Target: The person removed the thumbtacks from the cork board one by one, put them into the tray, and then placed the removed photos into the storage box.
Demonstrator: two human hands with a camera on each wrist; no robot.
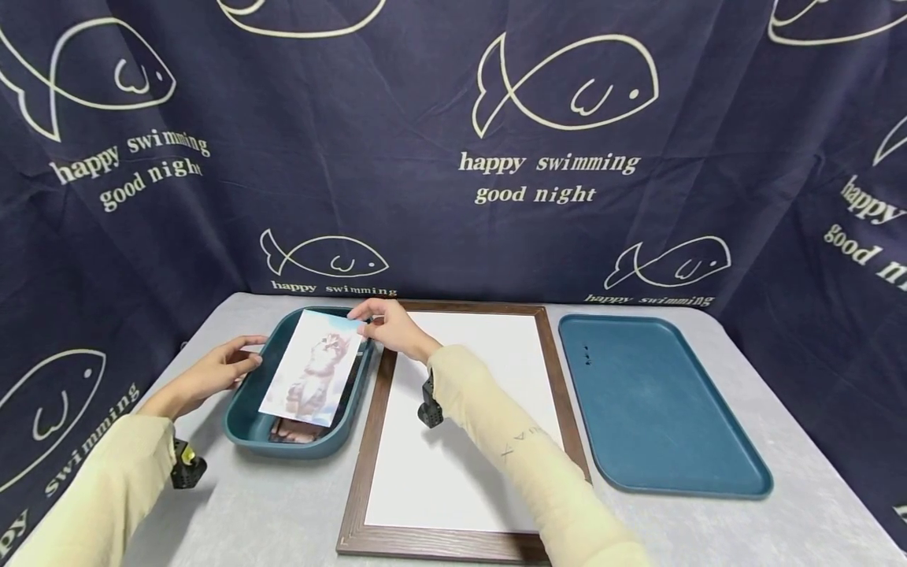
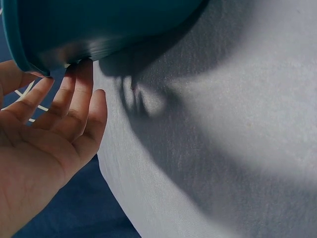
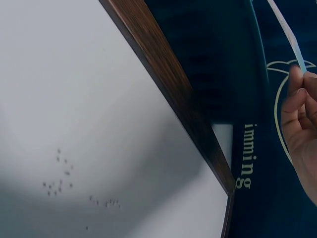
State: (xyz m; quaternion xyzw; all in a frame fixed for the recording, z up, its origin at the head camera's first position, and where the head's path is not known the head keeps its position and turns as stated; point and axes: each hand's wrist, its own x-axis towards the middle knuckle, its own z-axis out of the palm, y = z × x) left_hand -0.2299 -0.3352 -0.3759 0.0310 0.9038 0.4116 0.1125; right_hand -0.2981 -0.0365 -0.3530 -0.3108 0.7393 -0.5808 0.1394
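Note:
A picture card (image 1: 312,366) with a kitten on it is tilted over the teal bin (image 1: 244,437). My right hand (image 1: 393,329) pinches its upper right corner between thumb and fingers; the right wrist view shows the card (image 3: 290,37) nearly edge-on, held in the right hand (image 3: 302,119). Under it, another picture (image 1: 294,431) lies inside the bin, mostly covered. My left hand (image 1: 212,370) is at the bin's left side. In the left wrist view, the left hand (image 2: 54,119) touches the bin's rim and outer wall with extended fingers.
Right of the bin lies a white board (image 1: 453,441) with a brown wooden frame (image 1: 368,457), under my right forearm. A flat teal tray (image 1: 659,409) is farther right on the grey table (image 1: 801,488). A dark blue fish-print curtain (image 1: 425,197) surrounds the table.

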